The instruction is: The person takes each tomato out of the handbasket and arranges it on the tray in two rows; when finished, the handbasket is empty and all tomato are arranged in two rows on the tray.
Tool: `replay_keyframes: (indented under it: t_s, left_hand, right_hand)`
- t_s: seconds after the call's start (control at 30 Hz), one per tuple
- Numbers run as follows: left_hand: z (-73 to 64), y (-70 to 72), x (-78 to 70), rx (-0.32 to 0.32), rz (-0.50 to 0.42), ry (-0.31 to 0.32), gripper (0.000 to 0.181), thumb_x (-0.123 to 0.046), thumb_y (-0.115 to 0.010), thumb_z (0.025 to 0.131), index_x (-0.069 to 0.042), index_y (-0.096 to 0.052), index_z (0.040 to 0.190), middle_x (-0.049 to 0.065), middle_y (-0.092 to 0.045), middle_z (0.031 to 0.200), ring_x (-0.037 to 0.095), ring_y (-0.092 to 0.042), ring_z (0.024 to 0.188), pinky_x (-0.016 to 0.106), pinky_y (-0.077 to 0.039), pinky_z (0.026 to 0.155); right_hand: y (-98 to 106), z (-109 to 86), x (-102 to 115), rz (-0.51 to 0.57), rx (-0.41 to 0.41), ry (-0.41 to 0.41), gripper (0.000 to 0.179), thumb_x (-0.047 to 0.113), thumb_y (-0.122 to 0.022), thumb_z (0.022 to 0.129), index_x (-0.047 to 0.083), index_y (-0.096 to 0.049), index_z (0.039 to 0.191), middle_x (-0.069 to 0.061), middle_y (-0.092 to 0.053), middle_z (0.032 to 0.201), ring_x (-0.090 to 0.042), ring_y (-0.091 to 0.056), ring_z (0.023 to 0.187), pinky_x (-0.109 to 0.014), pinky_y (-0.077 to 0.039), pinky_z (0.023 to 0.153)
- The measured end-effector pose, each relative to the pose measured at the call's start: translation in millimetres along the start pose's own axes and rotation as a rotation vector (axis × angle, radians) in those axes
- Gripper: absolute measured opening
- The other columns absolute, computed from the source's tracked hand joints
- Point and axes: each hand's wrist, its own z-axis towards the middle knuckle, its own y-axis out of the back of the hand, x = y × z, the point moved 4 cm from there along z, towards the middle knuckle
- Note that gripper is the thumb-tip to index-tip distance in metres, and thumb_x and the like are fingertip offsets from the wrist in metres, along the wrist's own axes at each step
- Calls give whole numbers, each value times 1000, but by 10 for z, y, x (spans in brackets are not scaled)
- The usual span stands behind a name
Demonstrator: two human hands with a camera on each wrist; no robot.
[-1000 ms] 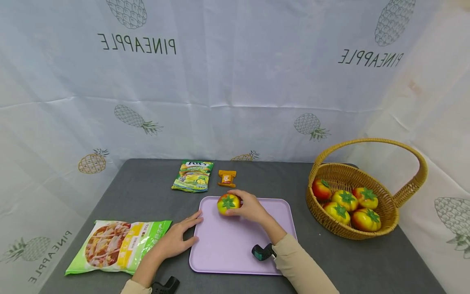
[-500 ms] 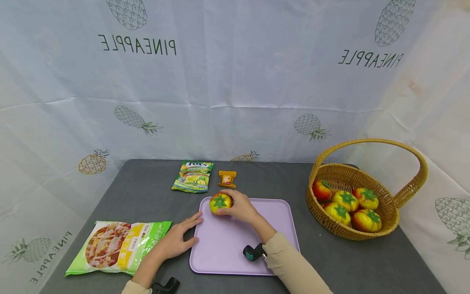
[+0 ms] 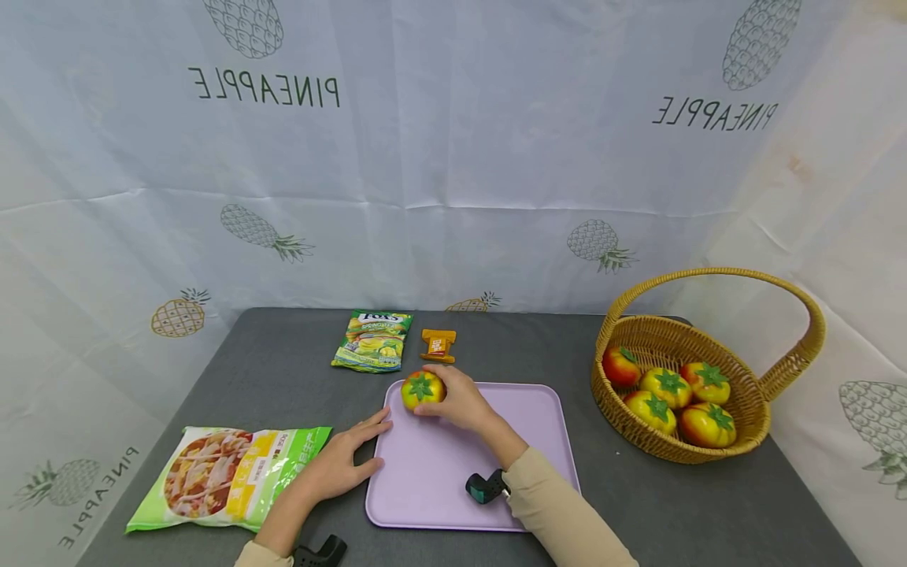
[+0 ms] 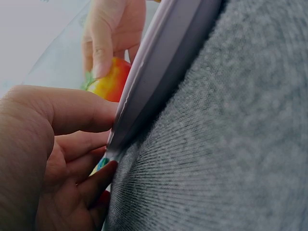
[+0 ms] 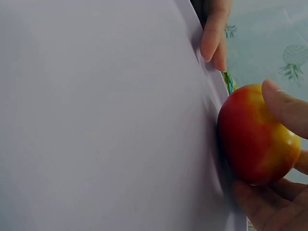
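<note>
My right hand (image 3: 460,400) holds a red-and-yellow tomato (image 3: 420,391) with a green star-shaped top, thumb on one side and fingers on the other. It sits in the far left corner of a lilac tray (image 3: 453,465). In the right wrist view the tomato (image 5: 255,134) is close to the tray's rim. My left hand (image 3: 343,463) lies at the tray's left edge, its fingers fairly straight. Seen from the left wrist, the fingers (image 4: 86,113) touch the tray's rim.
A wicker basket (image 3: 616,425) with several similar tomatoes stands at the right. Behind the tray lie a green candy bag (image 3: 373,340) and a small orange packet (image 3: 438,345). A large green-and-white food bag (image 3: 227,476) is left of my left hand.
The right hand has shifted a little to the left with the tomato, bringing it nearer the tray's far left corner. My left hand has stayed in place.
</note>
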Motion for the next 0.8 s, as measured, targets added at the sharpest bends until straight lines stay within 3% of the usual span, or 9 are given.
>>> replay_keyframes:
  t_s: [0.23, 0.8]
  left_hand:
    - [7, 1, 6, 28, -36, 48, 52, -24, -61, 88, -13, -51, 138, -2, -35, 153, 25, -34, 139, 54, -34, 108]
    - [12, -3, 11, 29, -37, 56, 52, -23, -61, 88, -14, -51, 138, -2, -34, 153, 26, -34, 139, 55, -33, 108]
  right_hand:
    - [-1, -7, -11, -19, 27, -41, 78, 33, -79, 76, 9, -43, 141, -14, -51, 135, -31, -52, 114, -48, -46, 96]
    - [48, -38, -54, -42, 62, -61, 88, 34, -79, 75, 6, -34, 146, -16, -47, 141, -31, -50, 122, -47, -41, 104]
